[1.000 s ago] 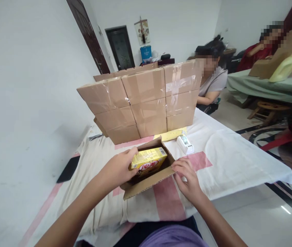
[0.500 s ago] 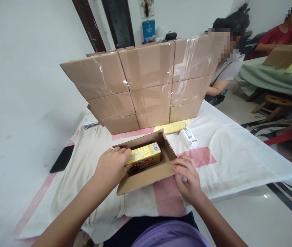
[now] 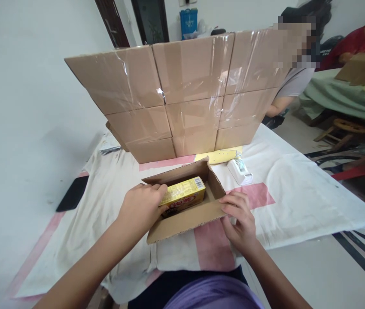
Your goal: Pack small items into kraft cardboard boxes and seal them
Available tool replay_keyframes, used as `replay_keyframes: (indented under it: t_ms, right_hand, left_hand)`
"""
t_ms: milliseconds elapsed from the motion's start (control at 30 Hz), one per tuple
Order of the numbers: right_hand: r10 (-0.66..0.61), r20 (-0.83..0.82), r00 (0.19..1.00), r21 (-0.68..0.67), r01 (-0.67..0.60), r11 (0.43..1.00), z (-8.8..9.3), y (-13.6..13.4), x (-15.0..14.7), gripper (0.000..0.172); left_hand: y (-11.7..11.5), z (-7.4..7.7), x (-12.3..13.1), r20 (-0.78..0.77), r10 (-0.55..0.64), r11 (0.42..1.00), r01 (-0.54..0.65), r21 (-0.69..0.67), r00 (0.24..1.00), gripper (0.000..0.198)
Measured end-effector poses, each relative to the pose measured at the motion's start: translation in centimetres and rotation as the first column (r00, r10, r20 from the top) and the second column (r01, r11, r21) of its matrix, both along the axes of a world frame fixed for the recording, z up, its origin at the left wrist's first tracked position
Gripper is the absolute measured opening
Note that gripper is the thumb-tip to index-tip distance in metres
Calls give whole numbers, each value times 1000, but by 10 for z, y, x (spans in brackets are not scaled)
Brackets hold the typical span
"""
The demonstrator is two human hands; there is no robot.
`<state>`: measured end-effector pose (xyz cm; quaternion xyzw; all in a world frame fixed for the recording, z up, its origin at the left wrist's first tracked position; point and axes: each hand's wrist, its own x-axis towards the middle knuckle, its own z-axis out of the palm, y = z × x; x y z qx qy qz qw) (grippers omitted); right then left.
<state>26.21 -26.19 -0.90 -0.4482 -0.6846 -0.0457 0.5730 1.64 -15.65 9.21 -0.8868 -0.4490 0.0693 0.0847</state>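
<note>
An open cardboard box (image 3: 185,223) lies in front of me on the cloth-covered table (image 3: 285,197). Inside it is a yellow printed carton (image 3: 182,192), with a barcode at its right end. My left hand (image 3: 144,201) grips the carton's left end, fingers over the top and thumb at the near side; part of that hand covers the box's left wall. At the box's near right corner, my right hand (image 3: 238,216) pinches the cardboard edge between thumb and fingers.
A wall of taped cardboard boxes (image 3: 195,68) stands behind. A white tape dispenser (image 3: 239,171) and a yellow strip (image 3: 219,157) lie before it. A black flat object (image 3: 73,193) is at left. One person (image 3: 293,81) sits behind the boxes, another (image 3: 359,43) at a farther table.
My view has shifted slightly, so the stacked boxes look a little nearer. Both hands keep their places on the carton and the box, with hardly any movement.
</note>
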Motion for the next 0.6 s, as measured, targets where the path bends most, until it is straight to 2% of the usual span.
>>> replay_keyframes:
  t_ms: [167, 333, 467, 600]
  right_hand:
    - [-27, -7, 1000, -9, 27, 1000, 2, -1, -2, 38]
    - [-24, -10, 1000, -12, 24, 1000, 5, -3, -4, 35]
    - [-12, -3, 1000, -8, 12, 1000, 6, -4, -4, 34]
    - [-5, -1, 1000, -2, 5, 1000, 4, -4, -3, 34]
  left_hand:
    - [1, -1, 0, -4, -44, 999, 44, -10, 999, 18]
    - [0, 3, 3, 10, -31, 999, 31, -44, 999, 34]
    - [-1, 6, 3, 5, 25, 998, -25, -63, 1000, 21]
    - [-2, 9, 0, -3, 30, 995, -31, -98, 1000, 12]
